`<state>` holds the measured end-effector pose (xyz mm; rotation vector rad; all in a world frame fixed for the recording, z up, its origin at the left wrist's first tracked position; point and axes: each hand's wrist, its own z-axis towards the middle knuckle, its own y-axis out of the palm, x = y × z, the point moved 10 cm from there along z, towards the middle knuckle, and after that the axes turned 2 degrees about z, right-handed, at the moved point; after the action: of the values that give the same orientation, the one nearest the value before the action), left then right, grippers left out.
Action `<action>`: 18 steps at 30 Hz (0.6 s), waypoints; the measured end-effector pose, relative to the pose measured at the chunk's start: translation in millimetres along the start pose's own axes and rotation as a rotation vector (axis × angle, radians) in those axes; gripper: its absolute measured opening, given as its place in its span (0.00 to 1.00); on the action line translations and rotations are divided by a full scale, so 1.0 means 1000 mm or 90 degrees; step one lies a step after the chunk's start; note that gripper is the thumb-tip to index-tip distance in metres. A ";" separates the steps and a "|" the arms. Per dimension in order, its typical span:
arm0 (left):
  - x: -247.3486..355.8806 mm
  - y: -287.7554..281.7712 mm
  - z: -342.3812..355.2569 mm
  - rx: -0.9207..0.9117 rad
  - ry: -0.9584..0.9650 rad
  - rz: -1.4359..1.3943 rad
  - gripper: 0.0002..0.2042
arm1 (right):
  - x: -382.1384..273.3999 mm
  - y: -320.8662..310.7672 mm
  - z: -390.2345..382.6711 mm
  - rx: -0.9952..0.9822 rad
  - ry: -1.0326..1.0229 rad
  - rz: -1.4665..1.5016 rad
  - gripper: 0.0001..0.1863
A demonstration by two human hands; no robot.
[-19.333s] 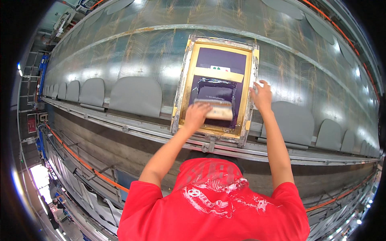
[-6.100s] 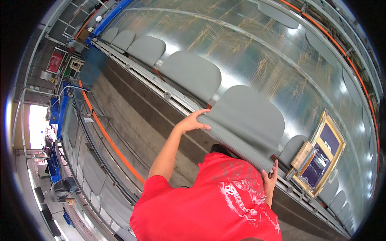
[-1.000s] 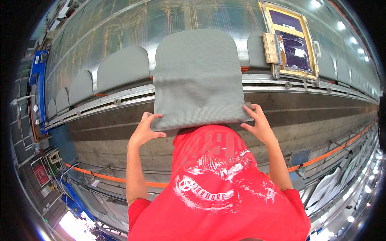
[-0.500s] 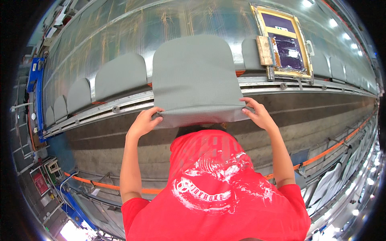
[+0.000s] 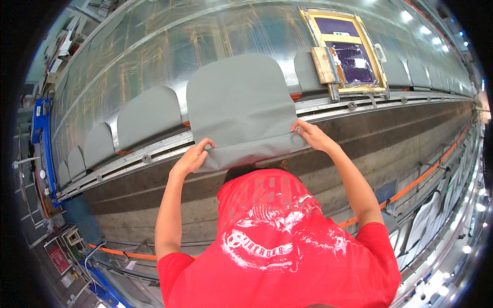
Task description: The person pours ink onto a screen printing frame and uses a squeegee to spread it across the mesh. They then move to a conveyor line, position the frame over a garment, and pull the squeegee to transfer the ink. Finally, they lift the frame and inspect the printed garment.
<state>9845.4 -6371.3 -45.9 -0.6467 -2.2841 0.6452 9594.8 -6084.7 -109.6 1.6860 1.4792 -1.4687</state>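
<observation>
Straight ahead, a grey fabric panel (image 5: 239,97) with a rounded far end lies partly on the long shiny table (image 5: 154,56) and hangs over its near edge towards me. My left hand (image 5: 192,156) pinches its near left corner between thumb and fingers. At the near right corner, my right hand (image 5: 313,135) grips the same panel in a pinch. Between both hands a fold runs across the cloth, and the strip below it hangs down in front of the metal rail (image 5: 328,110).
Similar grey panels (image 5: 149,113) lie along the table edge on both sides. To the right stands a yellow-edged screen-printing frame (image 5: 344,51) with dark purple mesh and a wooden block (image 5: 324,65) against it. A blue metal bracket (image 5: 42,133) is at the far left; an orange rail (image 5: 411,192) runs behind me.
The table, frame and panels have shifted slightly left in view. Both hands still hold the panel's near corners, and its near part now hangs a little more slanted, lower on the left.
</observation>
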 end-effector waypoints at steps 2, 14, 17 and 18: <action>0.004 -0.001 0.000 0.011 0.017 0.041 0.22 | -0.003 0.003 0.009 -0.030 -0.035 -0.015 0.16; 0.002 -0.024 0.027 0.044 0.210 0.087 0.14 | -0.067 -0.010 0.036 -0.071 -0.260 -0.356 0.22; 0.002 -0.042 0.044 0.005 0.136 0.097 0.11 | -0.068 -0.025 0.055 -0.062 -0.194 -0.188 0.19; 0.007 -0.052 0.043 0.030 0.141 0.050 0.11 | -0.065 -0.027 0.064 -0.072 -0.111 -0.137 0.16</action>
<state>9796.1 -6417.7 -39.4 -0.7504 -2.0417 0.6301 9553.9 -6157.9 -64.1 1.3316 1.6522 -1.5653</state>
